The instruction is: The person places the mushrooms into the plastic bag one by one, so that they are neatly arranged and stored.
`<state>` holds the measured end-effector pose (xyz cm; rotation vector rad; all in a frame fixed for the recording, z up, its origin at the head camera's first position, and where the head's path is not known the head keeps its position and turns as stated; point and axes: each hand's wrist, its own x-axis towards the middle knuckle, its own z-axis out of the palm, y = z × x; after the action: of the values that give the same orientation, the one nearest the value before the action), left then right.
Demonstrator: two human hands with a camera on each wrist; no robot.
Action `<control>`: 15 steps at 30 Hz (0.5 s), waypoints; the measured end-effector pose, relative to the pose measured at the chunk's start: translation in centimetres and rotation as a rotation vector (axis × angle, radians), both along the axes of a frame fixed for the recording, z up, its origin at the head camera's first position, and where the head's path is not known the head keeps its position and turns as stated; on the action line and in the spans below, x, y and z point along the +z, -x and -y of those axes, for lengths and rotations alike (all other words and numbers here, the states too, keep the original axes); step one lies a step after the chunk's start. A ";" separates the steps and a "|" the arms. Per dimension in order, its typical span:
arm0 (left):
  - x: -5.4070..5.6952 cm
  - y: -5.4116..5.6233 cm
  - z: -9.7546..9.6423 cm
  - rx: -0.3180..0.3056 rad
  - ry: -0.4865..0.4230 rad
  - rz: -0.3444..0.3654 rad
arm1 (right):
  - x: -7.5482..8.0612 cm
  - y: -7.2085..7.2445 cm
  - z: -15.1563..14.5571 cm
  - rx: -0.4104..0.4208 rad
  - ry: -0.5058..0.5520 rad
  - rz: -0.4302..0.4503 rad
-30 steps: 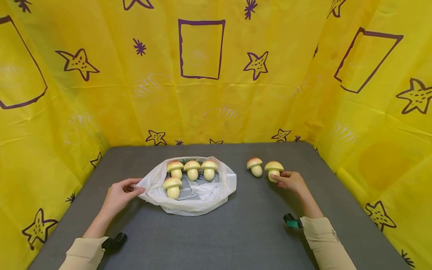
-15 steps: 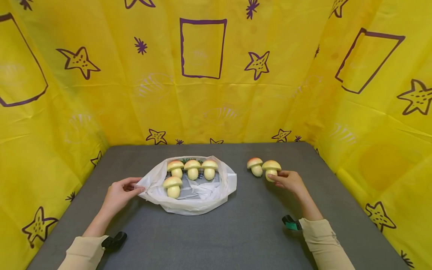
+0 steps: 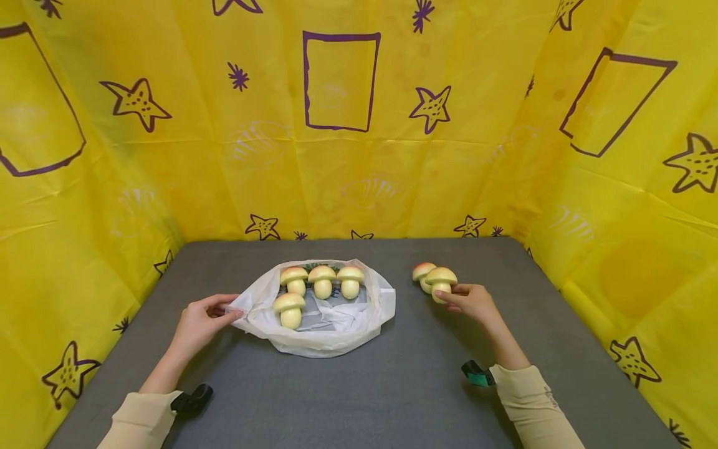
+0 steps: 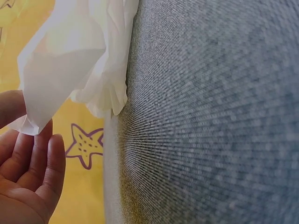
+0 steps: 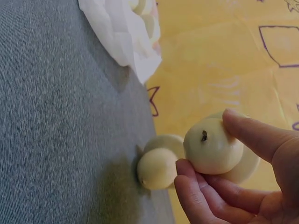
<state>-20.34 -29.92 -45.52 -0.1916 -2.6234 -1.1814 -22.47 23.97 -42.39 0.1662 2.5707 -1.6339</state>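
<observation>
A white plastic bag (image 3: 314, 344) lies with its mouth spread wide on the dark grey table, several toy mushrooms (image 3: 323, 282) inside it. My left hand (image 3: 197, 325) pinches the bag's left corner between thumb and fingers; the left wrist view shows the thin white film (image 4: 60, 65) in that pinch. To the bag's right, my right hand (image 3: 470, 304) holds a toy mushroom (image 3: 441, 278) by its pale stem. In the right wrist view this mushroom (image 5: 212, 147) is off the table, its stem end facing the camera. Another mushroom (image 3: 422, 272) with a reddish cap lies just behind it.
Grey cloth covers the table (image 3: 336, 405). Yellow curtains (image 3: 348, 187) with purple starfish drawings rise along its back and both sides. Each wrist wears a black strap-mounted camera (image 3: 193, 399).
My right hand has moved left with the mushroom, which now overlaps the one lying behind it in the head view. The left hand keeps its pinch on the bag.
</observation>
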 end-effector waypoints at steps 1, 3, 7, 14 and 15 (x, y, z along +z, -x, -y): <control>0.0 0.0 0.0 0.001 0.002 0.000 | 0.0 0.0 0.1 0.011 -0.006 -0.005; 0.0 0.0 0.0 0.004 0.004 0.000 | 0.1 0.0 0.4 0.016 -0.011 -0.006; 0.1 -0.1 -0.1 0.008 0.013 0.006 | 0.3 -0.1 1.1 0.035 -0.028 -0.012; 0.3 -0.1 -0.3 0.002 0.016 0.008 | 0.5 0.1 2.2 0.052 -0.058 -0.023; 0.4 -0.1 -0.3 0.002 0.013 0.007 | 0.5 0.2 2.3 0.054 -0.065 -0.024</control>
<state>-20.26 -29.61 -45.15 -0.1873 -2.6377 -1.1670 -22.67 21.67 -41.92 0.0816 2.6231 -1.5449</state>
